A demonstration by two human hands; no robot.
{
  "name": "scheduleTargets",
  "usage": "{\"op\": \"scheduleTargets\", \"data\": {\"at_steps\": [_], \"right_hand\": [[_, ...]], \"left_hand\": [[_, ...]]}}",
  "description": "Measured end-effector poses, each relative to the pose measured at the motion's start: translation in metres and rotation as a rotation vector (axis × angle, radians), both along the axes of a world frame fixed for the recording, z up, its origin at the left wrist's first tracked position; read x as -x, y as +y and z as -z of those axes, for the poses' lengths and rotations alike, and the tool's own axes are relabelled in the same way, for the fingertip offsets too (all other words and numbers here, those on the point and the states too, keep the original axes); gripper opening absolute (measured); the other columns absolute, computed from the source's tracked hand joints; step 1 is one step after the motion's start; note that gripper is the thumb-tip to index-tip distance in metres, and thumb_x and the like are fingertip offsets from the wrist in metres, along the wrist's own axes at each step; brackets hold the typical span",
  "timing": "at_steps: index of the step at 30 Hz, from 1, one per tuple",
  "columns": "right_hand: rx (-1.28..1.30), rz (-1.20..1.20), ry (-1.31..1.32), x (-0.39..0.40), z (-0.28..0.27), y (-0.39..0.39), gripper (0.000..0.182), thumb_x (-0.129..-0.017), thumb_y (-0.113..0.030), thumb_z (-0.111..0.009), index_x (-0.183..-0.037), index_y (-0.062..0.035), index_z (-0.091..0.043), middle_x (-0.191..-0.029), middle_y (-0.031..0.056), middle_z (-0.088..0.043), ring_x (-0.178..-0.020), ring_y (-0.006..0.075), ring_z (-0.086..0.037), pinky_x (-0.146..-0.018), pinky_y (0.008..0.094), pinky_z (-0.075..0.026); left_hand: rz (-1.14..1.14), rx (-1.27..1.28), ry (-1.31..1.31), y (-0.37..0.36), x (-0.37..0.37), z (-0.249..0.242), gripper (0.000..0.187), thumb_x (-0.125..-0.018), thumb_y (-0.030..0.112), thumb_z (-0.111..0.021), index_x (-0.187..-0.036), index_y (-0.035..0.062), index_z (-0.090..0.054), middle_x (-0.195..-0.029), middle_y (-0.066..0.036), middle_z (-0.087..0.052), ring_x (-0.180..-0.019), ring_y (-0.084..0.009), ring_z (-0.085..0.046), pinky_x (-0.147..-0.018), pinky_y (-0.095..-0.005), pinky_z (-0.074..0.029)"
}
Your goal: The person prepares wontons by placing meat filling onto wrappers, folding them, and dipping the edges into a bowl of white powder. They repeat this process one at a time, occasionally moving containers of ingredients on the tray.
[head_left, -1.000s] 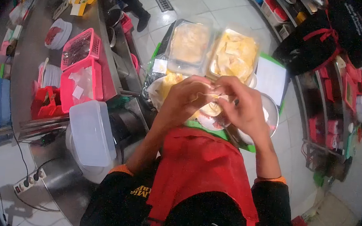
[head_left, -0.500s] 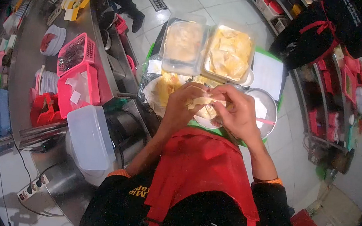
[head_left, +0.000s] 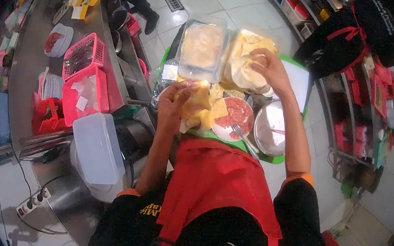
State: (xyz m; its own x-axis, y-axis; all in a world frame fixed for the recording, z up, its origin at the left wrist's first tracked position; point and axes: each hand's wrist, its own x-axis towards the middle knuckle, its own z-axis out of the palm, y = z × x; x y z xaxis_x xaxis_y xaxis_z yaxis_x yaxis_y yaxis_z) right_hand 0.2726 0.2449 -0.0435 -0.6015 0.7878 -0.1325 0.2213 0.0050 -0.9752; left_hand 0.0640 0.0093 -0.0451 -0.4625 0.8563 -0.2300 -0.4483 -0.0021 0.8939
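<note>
My left hand (head_left: 174, 102) is closed around the edge of a floppy stack of yellow wonton wrappers (head_left: 197, 99). Over the right-hand plastic container (head_left: 278, 45), my right hand (head_left: 270, 72) pinches a pale folded wonton (head_left: 246, 75); more yellow pieces of dough lie beneath it. Between my arms sits a plate of pinkish minced filling (head_left: 241, 114) with a fork (head_left: 243, 137) resting on it. A loose wrapper (head_left: 219, 111) overlaps that plate's left edge. Beside the right-hand container stands another clear container (head_left: 224, 54) filled with pale folded dough.
A round metal bowl (head_left: 272, 139) of white powder is at the right of the green tray (head_left: 277, 159). On the left are pink baskets (head_left: 99, 52), an upturned clear tub (head_left: 98, 148) and a steel counter (head_left: 21, 104). Another person (head_left: 333, 41) stands at the upper right.
My hands have moved apart: the right went up over the right-hand container with the wonton, the left moved left and holds wrappers. The plate of filling and fork have come into view.
</note>
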Motion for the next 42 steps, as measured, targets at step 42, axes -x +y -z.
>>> {"op": "scheduleTargets", "data": {"at_steps": [42], "right_hand": [[-0.675, -0.26, -0.952, -0.205, 0.112, -0.115, 0.021, -0.089, -0.026, -0.061, -0.098, -0.0076, -0.067, -0.085, 0.0128, -0.069, -0.074, 0.0331, -0.068, -0.069, 0.0459, -0.053]], "left_hand": [[0.197, 0.091, 0.028, 0.011, -0.018, 0.006, 0.035, -0.092, 0.011, -0.065, -0.123, -0.0032, -0.054, -0.122, -0.014, -0.061, -0.111, -0.0228, -0.062, -0.097, -0.0342, -0.05]]}}
